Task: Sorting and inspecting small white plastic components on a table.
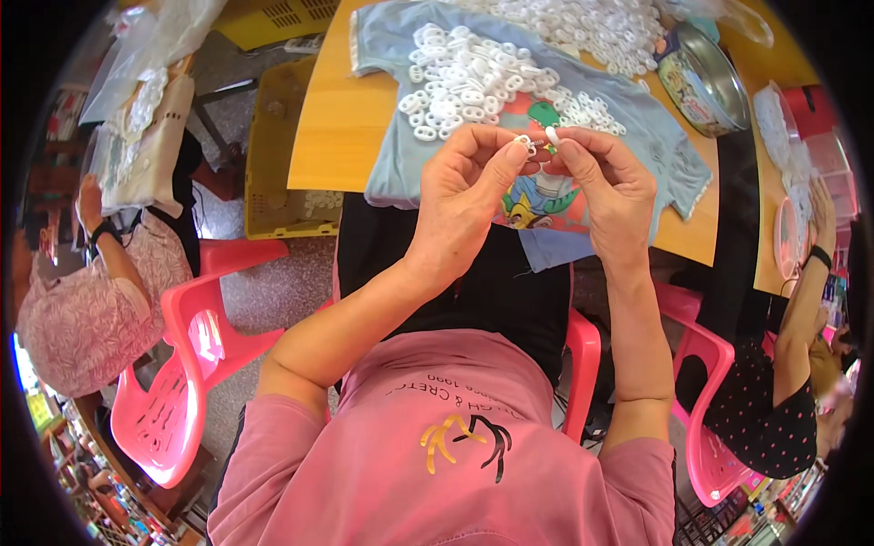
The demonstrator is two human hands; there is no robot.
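Note:
Both hands are raised over the near edge of the table, fingertips almost meeting. My left hand (455,200) pinches a small white plastic piece with holes (525,144) between thumb and forefinger. In my right hand (614,187), the thumb and forefinger grip a white oval plastic piece (552,136). A thin, ridged bit shows between the two pieces, too small to name. Just beyond lies a heap of white oval two-holed pieces (469,77). To its right is a pile of smaller white pieces (587,113). Both piles rest on a light blue printed T-shirt (387,136).
The shirt covers part of a wooden table (319,136). Farther back are a large white heap (596,36) and a round metal tin (701,82). A yellow crate (264,205) stands left of the table. Pink chairs (182,391) and people flank me at both sides.

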